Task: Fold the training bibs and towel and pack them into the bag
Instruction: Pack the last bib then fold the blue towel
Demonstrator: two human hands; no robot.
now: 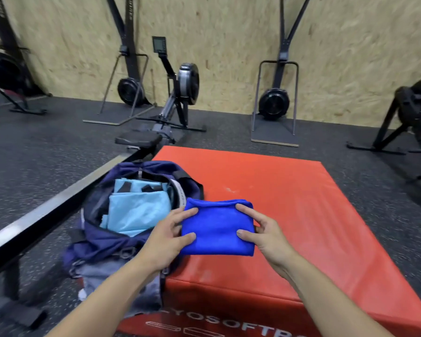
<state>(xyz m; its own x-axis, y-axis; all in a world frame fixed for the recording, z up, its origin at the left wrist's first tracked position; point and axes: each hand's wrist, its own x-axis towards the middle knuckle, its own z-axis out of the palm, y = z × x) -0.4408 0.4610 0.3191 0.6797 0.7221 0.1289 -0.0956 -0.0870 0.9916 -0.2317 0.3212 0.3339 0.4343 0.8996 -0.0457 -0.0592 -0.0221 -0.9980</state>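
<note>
i pinch the folded blue towel (pixel 218 227) by its short ends, my left hand (pixel 167 242) and right hand (pixel 265 235) clamped on it above the red box (pixel 301 203), its long axis nine-to-three, the open bag (pixel 122 229) at nine o'clock, nearer my left hand.

Red foam box (pixel 289 190); rowing machine (pixel 178 98) behind it.

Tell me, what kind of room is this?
Most likely a gym. A rowing machine and ski-pull trainers stand along the wooden wall, the floor is speckled rubber, and a red soft jump box holds the person's folding.
</note>
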